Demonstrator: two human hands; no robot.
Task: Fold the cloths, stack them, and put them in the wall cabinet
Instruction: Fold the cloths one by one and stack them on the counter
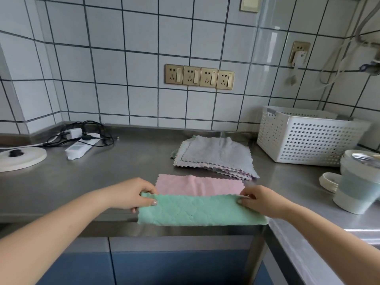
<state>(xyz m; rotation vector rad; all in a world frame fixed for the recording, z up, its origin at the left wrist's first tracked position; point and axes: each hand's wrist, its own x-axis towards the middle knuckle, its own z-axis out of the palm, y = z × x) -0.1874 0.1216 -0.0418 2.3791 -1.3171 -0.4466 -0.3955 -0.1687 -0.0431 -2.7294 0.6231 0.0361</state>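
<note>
A green cloth [197, 212] lies folded in half near the front edge of the steel counter [115, 173], its lower edge hanging slightly over. My left hand [131, 194] pinches its upper left corner and my right hand [261, 200] pinches its upper right corner. Just behind it a pink cloth [199, 185] lies folded flat. Further back sits a loose pile of grey cloths [216, 157], with a green edge showing under its left side. No wall cabinet is in view.
A white perforated basket [308, 136] stands at the back right. Pale cups and a lid [357, 182] sit at the right edge. A power strip with black cables [82, 142] and a round white board [22, 159] lie at the left. Sockets line the tiled wall.
</note>
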